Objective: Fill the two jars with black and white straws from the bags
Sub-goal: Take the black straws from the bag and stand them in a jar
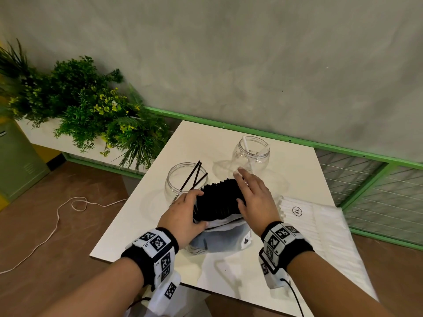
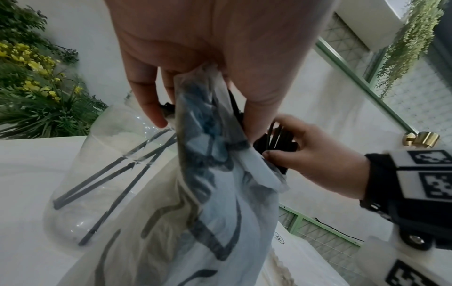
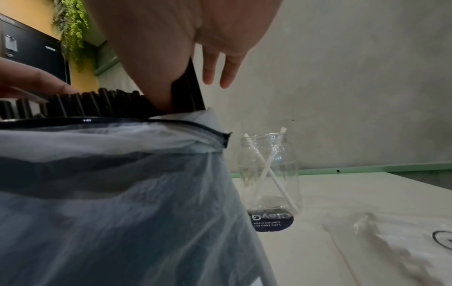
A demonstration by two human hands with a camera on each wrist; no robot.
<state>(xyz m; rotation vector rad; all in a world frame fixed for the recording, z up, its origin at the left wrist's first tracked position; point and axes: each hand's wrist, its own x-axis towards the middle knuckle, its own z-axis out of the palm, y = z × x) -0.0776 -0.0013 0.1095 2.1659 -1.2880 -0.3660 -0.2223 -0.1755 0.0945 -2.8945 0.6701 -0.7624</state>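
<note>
Left hand (image 1: 183, 213) grips bag (image 1: 219, 239); right hand (image 1: 254, 197) pinches black straws (image 1: 217, 200); other bag (image 1: 315, 223) marked "XL"

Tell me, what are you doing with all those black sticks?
They are straws. The left hand holds the bag of black straws steady, while the right hand pinches a few from the bundle. The near jar already has three black straws in it, and the far jar has two white ones. The bag of white straws lies on the table.
</note>
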